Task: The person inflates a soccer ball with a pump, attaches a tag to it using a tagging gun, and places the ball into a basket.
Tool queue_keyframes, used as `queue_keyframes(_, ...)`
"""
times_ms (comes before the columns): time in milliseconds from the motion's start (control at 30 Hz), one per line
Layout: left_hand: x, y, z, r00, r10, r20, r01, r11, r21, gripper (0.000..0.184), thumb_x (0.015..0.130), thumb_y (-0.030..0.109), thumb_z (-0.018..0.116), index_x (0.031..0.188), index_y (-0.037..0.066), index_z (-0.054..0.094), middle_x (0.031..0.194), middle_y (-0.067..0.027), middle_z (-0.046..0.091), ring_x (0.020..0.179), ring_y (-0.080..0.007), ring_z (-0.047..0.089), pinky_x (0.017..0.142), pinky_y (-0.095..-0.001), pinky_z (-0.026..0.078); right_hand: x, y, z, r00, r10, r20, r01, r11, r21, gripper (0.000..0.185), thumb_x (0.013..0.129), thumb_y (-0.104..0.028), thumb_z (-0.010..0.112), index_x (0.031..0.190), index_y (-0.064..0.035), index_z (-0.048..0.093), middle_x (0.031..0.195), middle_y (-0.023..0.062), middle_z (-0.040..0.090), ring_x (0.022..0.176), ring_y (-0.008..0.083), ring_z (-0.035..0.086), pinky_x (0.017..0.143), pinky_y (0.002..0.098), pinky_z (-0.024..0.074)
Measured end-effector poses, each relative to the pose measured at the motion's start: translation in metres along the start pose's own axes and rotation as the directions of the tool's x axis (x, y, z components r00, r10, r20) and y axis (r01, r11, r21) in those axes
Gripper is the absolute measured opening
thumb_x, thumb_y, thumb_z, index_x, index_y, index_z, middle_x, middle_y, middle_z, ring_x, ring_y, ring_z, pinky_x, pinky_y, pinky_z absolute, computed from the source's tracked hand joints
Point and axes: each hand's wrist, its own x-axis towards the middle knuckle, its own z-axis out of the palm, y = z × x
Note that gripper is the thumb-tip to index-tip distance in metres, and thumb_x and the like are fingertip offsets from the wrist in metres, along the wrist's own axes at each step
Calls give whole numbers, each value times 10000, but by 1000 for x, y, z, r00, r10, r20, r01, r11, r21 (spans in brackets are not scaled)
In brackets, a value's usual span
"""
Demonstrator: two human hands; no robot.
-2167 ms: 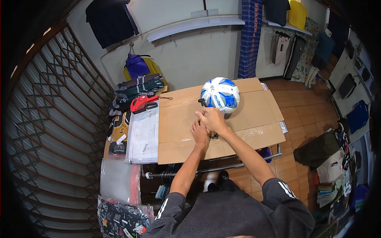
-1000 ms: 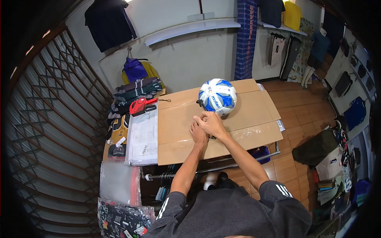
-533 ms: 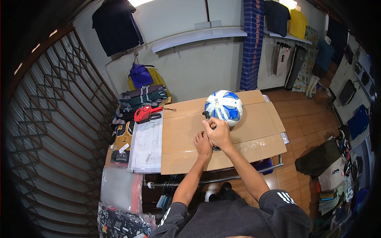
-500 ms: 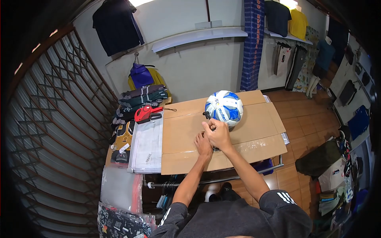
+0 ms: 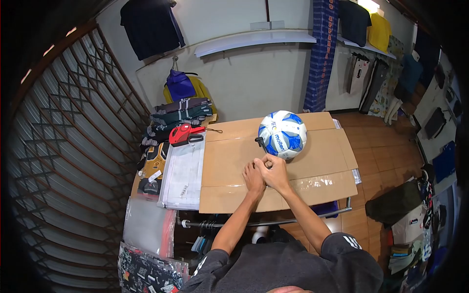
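Darkness rings your view of the room, swallowing the outer ends of the gate (image 5: 78,122) on the left and the clothes (image 5: 410,224) heaped on the right. Your bench (image 5: 327,190) is topped with cardboard (image 5: 227,158), and your forearms hide part of its front edge and of the rail (image 5: 312,216) below. The ball (image 5: 284,136) sits toward the back, overlapping the far edge from where you look, its underside out of sight. Your right hand (image 5: 274,173) is just in front of it, fingers curled closed around a black tool (image 5: 261,143); only the upper end pokes out beside the ball, so you cannot tell its full shape. Your left hand (image 5: 254,177) lies against the right, fingers slightly bent and a little apart; whether they grip anything is hidden. You have bare cardboard to the left of your hands, as far as the white sheets (image 5: 181,178) and the red gadget (image 5: 181,135), and more to the right of your right forearm, reaching the right edge, with floor (image 5: 378,161) beyond.
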Motion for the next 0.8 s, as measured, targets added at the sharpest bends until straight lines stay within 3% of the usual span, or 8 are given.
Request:
queue_keyframes(133, 0, 11, -9, 1000, -14, -25, 13, 1000, -25, 400, 1016, 270, 622, 1360, 67, 635, 1446, -148, 573, 1398, -365, 480, 1160, -544, 358, 15, -58, -26, 996, -28, 84, 10, 977, 211, 254, 1037, -109, 727, 822, 9, 660, 581, -22, 620, 506, 20, 516, 463, 238, 367)
queue_keyframes(233, 1, 4, -3, 999, 11, -41, -11, 1000, -2, 375, 1021, 282, 617, 1329, 71, 660, 1436, -143, 579, 1393, -359, 486, 1158, -539, 362, 24, -66, -39, 983, -105, 152, 62, 963, 261, 233, 1042, -84, 713, 831, -1, 656, 587, -26, 620, 505, 12, 527, 456, 225, 366)
queue_keyframes(333, 0, -5, 3, 1000, 14, -6, -14, 1000, 1, 379, 1015, 290, 626, 1323, 74, 671, 1437, -140, 578, 1403, -353, 479, 1167, -532, 355, 21, -30, -24, 981, -68, 180, 23, 970, 241, 255, 1018, -89, 738, 792, -11, 651, 582, -38, 600, 515, 1, 499, 462, 225, 347)
queue_keyframes(400, 0, -10, 3, 999, -10, 37, 13, 995, -99, 388, 1013, 290, 626, 1336, 79, 664, 1443, -140, 574, 1410, -353, 473, 1173, -533, 347, 18, -18, -16, 985, -57, 166, 20, 977, 214, 261, 986, -89, 763, 759, -18, 656, 583, -59, 551, 546, -6, 435, 477, 237, 307)
queue_keyframes(533, -1, -4, -3, 997, 73, -36, -75, 995, -60, 382, 990, 295, 639, 1317, 97, 656, 1440, -126, 563, 1420, -345, 465, 1168, -538, 341, 13, 9, -8, 986, 4, 169, -28, 990, 140, 244, 968, -94, 778, 774, -9, 657, 606, -62, 531, 583, 7, 417, 501, 250, 308)
queue_keyframes(633, -3, 0, -9, 994, 107, -35, -108, 994, -27, 383, 970, 298, 652, 1305, 111, 654, 1425, -123, 563, 1417, -341, 468, 1151, -538, 349, 6, 32, 1, 995, -35, 93, 12, 973, 232, 244, 969, -100, 778, 782, -2, 655, 635, -51, 549, 600, 7, 426, 516, 242, 314)
queue_keyframes(767, -2, -5, 1, 994, 103, -29, -103, 995, 15, 387, 957, 294, 660, 1305, 125, 651, 1414, -129, 564, 1411, -344, 470, 1135, -537, 358, -7, 45, -7, 969, 12, 246, -71, 970, 233, 231, 980, -102, 767, 804, -4, 653, 656, -48, 560, 607, 8, 432, 531, 234, 322)
queue_keyframes(800, -1, -3, -1, 992, 118, -53, -117, 993, 23, 335, 1022, 316, 629, 1289, 115, 655, 1394, -129, 573, 1369, -337, 494, 1102, -519, 369, -8, 45, -8, 964, -4, 267, -67, 964, 257, 225, 984, -99, 762, 810, -6, 653, 656, -48, 560, 604, 9, 433, 532, 233, 322)
